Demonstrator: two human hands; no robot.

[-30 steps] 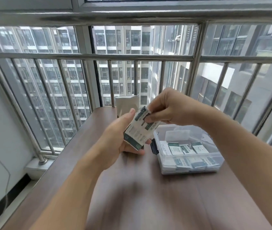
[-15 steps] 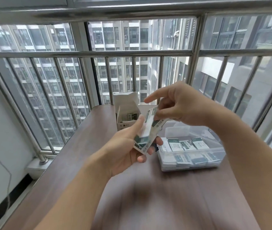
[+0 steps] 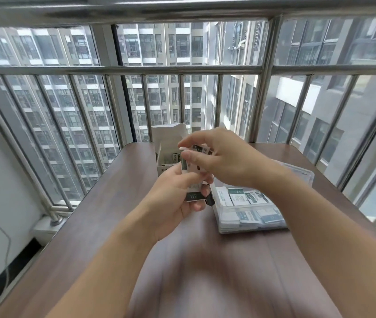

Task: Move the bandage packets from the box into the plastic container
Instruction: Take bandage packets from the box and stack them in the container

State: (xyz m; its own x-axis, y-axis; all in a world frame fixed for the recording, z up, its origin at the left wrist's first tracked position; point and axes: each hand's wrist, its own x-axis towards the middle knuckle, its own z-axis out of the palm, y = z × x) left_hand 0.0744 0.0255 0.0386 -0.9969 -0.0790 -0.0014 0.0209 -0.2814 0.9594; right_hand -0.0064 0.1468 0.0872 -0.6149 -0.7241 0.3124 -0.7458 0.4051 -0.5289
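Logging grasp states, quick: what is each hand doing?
Left hand: grips a stack of bandage packets.
Right hand: pinches the stack's top packet.

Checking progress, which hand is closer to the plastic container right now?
Left. The left hand is just beside the container, while the right hand is raised above it.

High-rise flat balcony: window bars [image 3: 118, 70], towers [image 3: 159, 65].

left hand [image 3: 173, 198] grips packets [image 3: 192, 191] | right hand [image 3: 223, 161] pinches top | container [image 3: 306, 177] beside
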